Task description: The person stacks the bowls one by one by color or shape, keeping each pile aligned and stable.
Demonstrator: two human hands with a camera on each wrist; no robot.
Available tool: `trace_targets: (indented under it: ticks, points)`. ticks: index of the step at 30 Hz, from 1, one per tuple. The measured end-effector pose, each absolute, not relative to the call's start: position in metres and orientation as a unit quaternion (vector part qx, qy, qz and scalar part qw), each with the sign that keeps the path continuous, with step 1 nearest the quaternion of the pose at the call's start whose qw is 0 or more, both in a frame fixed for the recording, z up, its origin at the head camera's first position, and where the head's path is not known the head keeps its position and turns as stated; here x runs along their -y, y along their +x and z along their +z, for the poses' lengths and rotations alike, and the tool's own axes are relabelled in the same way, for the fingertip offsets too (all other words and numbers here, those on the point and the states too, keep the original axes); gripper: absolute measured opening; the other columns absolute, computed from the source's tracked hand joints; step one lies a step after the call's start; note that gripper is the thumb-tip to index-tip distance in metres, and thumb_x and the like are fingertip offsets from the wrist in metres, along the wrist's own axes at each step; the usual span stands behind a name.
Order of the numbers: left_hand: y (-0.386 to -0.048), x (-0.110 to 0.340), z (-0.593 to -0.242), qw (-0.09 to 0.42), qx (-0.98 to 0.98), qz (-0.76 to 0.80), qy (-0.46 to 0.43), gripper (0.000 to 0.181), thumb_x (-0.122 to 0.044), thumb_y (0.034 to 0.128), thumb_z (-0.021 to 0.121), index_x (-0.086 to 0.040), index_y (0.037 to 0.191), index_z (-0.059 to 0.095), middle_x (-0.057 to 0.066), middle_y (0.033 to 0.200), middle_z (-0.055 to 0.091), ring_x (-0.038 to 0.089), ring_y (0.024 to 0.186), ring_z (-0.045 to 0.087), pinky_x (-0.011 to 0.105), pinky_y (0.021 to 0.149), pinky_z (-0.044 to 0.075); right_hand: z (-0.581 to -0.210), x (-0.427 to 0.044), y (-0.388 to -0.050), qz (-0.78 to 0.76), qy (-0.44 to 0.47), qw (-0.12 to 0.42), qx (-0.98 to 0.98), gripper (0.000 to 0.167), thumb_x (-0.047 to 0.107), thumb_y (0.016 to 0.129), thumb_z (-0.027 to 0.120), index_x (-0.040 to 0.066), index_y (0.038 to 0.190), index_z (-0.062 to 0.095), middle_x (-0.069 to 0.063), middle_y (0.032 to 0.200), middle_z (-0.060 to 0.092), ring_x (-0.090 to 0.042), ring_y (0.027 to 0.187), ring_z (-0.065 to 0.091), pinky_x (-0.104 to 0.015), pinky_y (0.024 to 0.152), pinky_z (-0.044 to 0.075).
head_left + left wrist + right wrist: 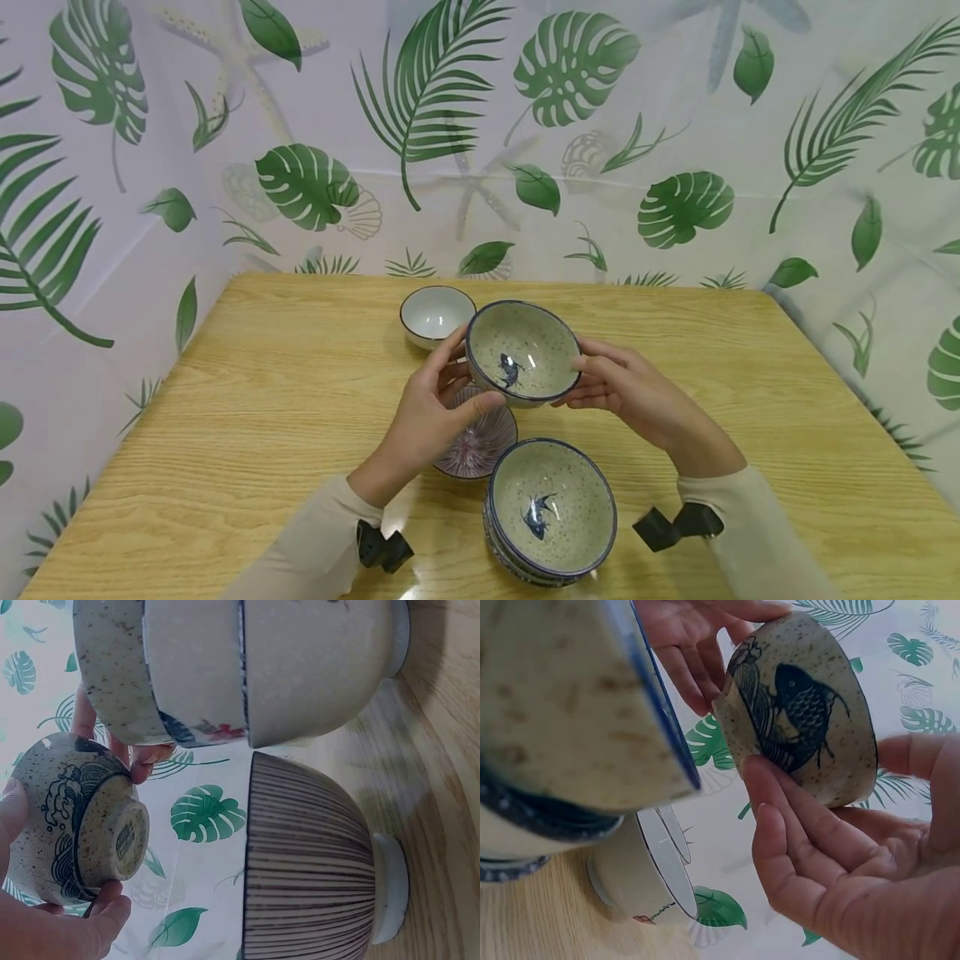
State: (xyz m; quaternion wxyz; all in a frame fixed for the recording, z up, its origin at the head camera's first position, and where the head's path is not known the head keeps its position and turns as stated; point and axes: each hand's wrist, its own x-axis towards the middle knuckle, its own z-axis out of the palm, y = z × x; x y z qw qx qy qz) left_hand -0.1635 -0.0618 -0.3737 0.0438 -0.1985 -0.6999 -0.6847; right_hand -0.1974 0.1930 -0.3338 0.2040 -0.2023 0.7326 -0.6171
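A speckled bowl with a dark rim and a blue fish inside is held in the air above the table. My left hand grips its left side, thumb toward the near rim. On the right side, my right hand pinches it between thumb and fingers. The left wrist view shows the bowl's wave pattern and foot ring; the right wrist view shows a dark fish on its outer wall. Closer to me stands a bowl stack, topped by a similar fish bowl.
A purple-striped bowl sits partly hidden under the held bowl and left hand. Behind it stands a white bowl with a dark rim. The wooden table meets a leaf-patterned cloth at the back.
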Motion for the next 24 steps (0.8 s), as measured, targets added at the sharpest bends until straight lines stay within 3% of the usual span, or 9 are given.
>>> trace_targets:
  ticks: [6,9,14,24]
  points:
    - [-0.162,0.062,-0.372,0.031,0.695,-0.690,-0.199,0.080,-0.019,0.0851,0.073,-0.014,0.151,0.028,0.014,0.134,0.047,0.027,0.118,0.054,0.027,0.102,0.044,-0.339,-0.199,-0.192,-0.602,-0.264,0.201,-0.726,0.066,0.013,0.097,0.057,-0.005,0.150,0.020,-0.006,0.115,0.066,-0.019,0.099,0.066,-0.032,0.090,0.053]
    - [-0.161,0.061,-0.371,0.028,0.690,-0.695,-0.201,0.080,-0.021,0.0847,0.074,-0.013,0.151,0.029,0.015,0.134,0.048,0.027,0.117,0.055,0.027,0.102,0.045,-0.339,-0.199,-0.189,-0.597,-0.255,0.187,-0.737,0.076,0.011,0.092,0.065,-0.003,0.150,0.019,-0.017,0.118,0.064,-0.018,0.100,0.066,-0.029,0.090,0.053]
    - [-0.159,0.060,-0.370,0.030,0.686,-0.698,-0.204,0.078,-0.020,0.0832,0.076,-0.012,0.148,0.033,0.015,0.132,0.049,0.027,0.114,0.055,0.028,0.102,0.045,-0.338,-0.195,-0.182,-0.596,-0.223,0.161,-0.755,0.077,0.009,0.089,0.068,-0.002,0.150,0.022,-0.032,0.126,0.054,-0.015,0.100,0.066,-0.028,0.088,0.054]
    - [-0.158,0.063,-0.371,0.026,0.666,-0.702,-0.253,0.077,-0.024,0.0841,0.074,-0.010,0.148,0.034,0.017,0.136,0.048,0.031,0.115,0.057,0.036,0.102,0.046,-0.340,-0.196,-0.173,-0.589,-0.218,0.105,-0.771,0.068,0.010,0.090,0.067,-0.004,0.146,0.031,-0.024,0.124,0.055,-0.013,0.097,0.063,-0.025,0.082,0.056]
